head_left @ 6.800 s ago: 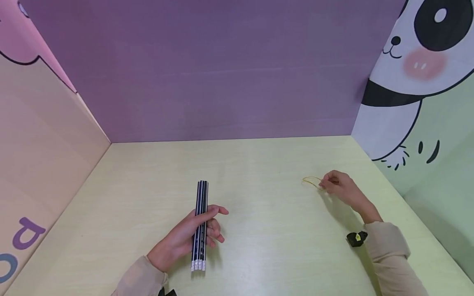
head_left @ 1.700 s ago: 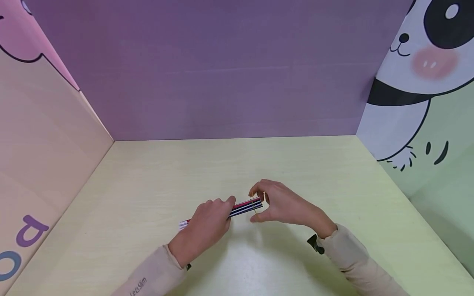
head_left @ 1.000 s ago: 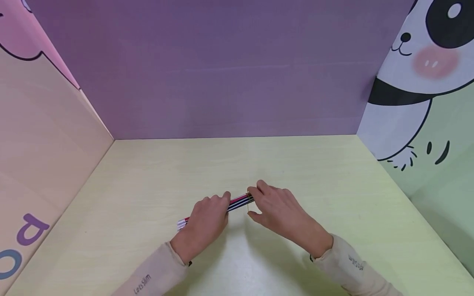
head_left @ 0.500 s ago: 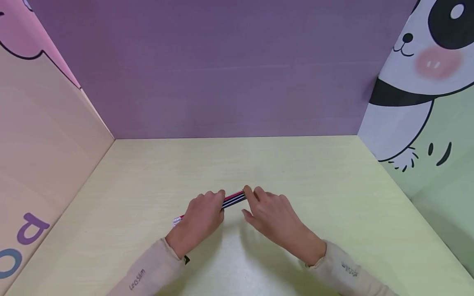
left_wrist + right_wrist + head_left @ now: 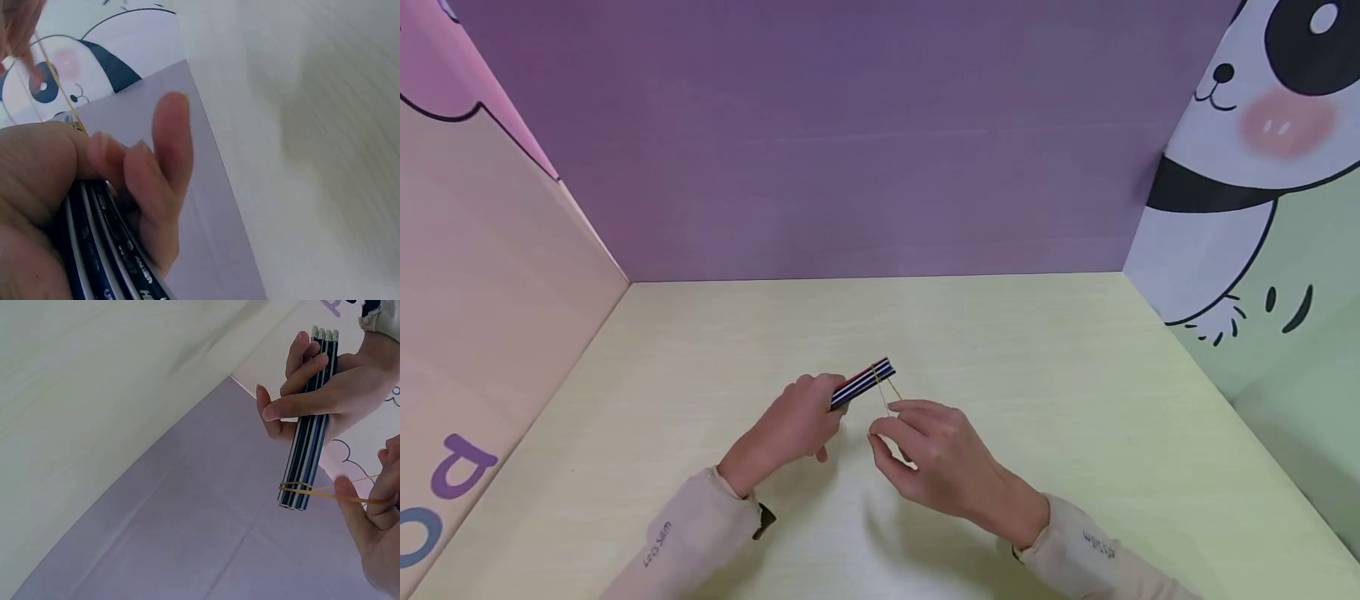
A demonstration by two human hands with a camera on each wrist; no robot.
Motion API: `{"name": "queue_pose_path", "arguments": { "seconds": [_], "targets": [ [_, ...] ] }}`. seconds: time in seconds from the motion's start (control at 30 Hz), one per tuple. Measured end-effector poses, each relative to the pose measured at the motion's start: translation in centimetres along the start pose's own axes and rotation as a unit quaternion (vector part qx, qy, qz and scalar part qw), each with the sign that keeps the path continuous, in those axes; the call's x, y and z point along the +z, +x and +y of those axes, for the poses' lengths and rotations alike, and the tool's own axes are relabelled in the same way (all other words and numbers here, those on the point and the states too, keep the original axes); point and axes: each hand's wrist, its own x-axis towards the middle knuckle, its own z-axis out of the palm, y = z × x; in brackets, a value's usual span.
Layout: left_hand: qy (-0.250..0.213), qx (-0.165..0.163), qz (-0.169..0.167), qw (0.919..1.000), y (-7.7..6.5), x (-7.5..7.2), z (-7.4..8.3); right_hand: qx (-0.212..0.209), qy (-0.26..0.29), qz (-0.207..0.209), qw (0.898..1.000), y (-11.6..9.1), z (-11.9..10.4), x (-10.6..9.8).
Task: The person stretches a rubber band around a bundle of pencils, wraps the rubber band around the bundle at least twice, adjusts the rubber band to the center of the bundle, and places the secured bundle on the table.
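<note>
Striped pencils in your left hand, with a yellow rubber band stretched to your right hand.
Pencils: one bundle, dark with pale stripes, held above the pale surface and slanting up to your right; your left hand grips them partway along. Rubber band: looped around the bundle near its far end, strands taut, the other end held in the curled fingers of your right hand, just beside the pencils. Backdrop: purple wall; panda picture at right.
</note>
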Motion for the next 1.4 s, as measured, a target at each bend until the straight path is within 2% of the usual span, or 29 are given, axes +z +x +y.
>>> {"name": "queue_pose_path", "arguments": {
  "seconds": [0.13,0.23,0.37,0.47,0.57,0.67,0.73,0.83,0.97,1.03,1.07,1.1,1.13,1.2,1.23,1.3,1.33,1.4],
  "targets": [
    [-0.065,0.005,-0.018,0.9977,0.1,-0.4,0.0,0.063,0.031,-0.025,0.997,-0.2,0.0,-0.2],
    [-0.088,0.012,-0.013,0.996,0.0,-0.7,0.1,0.125,0.077,-0.054,0.988,-0.4,0.2,-0.2],
    [-0.084,0.022,-0.004,0.9962,-0.1,-1.0,0.4,0.199,0.15,-0.079,0.965,-0.5,0.6,-0.2],
    [-0.077,0.023,0.001,0.9967,-0.2,-1.1,0.6,0.261,0.208,-0.086,0.939,-0.4,1.2,-0.3],
    [-0.072,0.023,0.007,0.9971,-0.3,-1.0,0.8,0.339,0.28,-0.08,0.895,-0.3,1.8,-0.4],
    [-0.064,0.024,0.015,0.9976,-0.3,-0.9,0.9,0.41,0.349,-0.072,0.839,-0.4,2.5,-0.4],
    [-0.051,0.029,0.023,0.998,-0.3,-0.8,1.0,0.441,0.391,-0.077,0.805,-0.5,3.1,-0.2],
    [-0.017,0.044,0.041,0.998,-0.3,-0.4,1.0,0.48,0.465,-0.095,0.738,-0.9,4.1,0.1],
    [0.029,0.07,0.06,0.9953,-0.5,0.0,1.2,0.524,0.555,-0.107,0.637,-1.3,5.4,0.1],
    [0.04,0.078,0.064,0.994,-0.7,0.2,1.3,0.534,0.585,-0.104,0.601,-1.4,5.8,0.0],
    [0.043,0.081,0.069,0.9934,-0.7,0.3,1.4,0.536,0.598,-0.097,0.588,-1.5,5.9,-0.1],
    [0.043,0.083,0.073,0.993,-0.8,0.4,1.5,0.536,0.607,-0.088,0.58,-1.5,5.9,-0.1],
    [0.045,0.084,0.077,0.9925,-0.8,0.4,1.6,0.536,0.611,-0.077,0.578,-1.5,5.9,-0.1],
    [0.041,0.083,0.083,0.9923,-0.9,0.4,1.7,0.534,0.609,-0.054,0.585,-1.6,5.8,0.0],
    [0.039,0.084,0.086,0.992,-0.9,0.4,1.8,0.533,0.602,-0.047,0.593,-1.6,5.8,0.0],
    [0.036,0.087,0.087,0.9918,-1.0,0.4,1.9,0.534,0.577,-0.05,0.616,-1.5,5.6,0.1],
    [0.035,0.09,0.087,0.9915,-1.0,0.4,2.0,0.534,0.563,-0.061,0.628,-1.4,5.6,0.1],
    [0.044,0.1,0.09,0.9899,-1.1,0.3,2.1,0.528,0.543,-0.095,0.646,-1.3,5.3,0.0]
  ]
}}
